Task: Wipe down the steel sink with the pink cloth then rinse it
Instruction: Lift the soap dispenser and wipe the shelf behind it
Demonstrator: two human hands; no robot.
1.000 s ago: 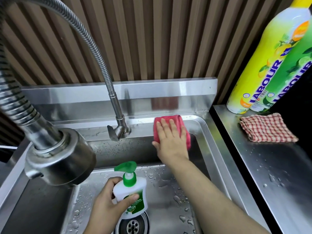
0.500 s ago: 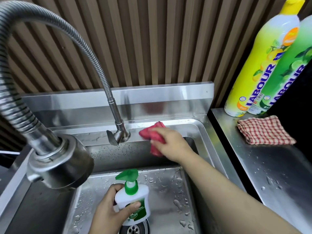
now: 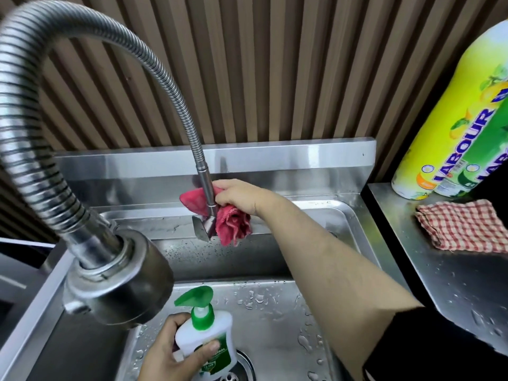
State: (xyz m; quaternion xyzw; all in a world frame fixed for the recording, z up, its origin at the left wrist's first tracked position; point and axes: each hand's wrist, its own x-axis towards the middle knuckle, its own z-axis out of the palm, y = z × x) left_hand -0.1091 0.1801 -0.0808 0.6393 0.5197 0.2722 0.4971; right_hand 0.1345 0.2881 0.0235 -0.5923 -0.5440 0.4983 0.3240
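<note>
My right hand point(image 3: 238, 196) grips the pink cloth point(image 3: 233, 223), bunched around the base of the faucet stem point(image 3: 205, 185) at the back rim of the steel sink point(image 3: 341, 215). Part of the cloth hangs below my hand over the sink's back wall, and part shows left of the stem. My left hand point(image 3: 167, 353) holds a white soap bottle with a green pump point(image 3: 203, 336) over the wet sink floor, just above the drain point(image 3: 236, 375).
The flexible steel faucet hose arcs overhead, and its spray head point(image 3: 118, 279) hangs at the left over the basin. On the right counter point(image 3: 453, 284) lie a red checked cloth point(image 3: 464, 225) and two tall detergent bottles point(image 3: 453, 133). A slatted wall stands behind.
My right hand moved left along the back rim with the cloth, from flat wiping at the right to gripping it bunched around the faucet base. The left hand kept hold of the soap bottle.
</note>
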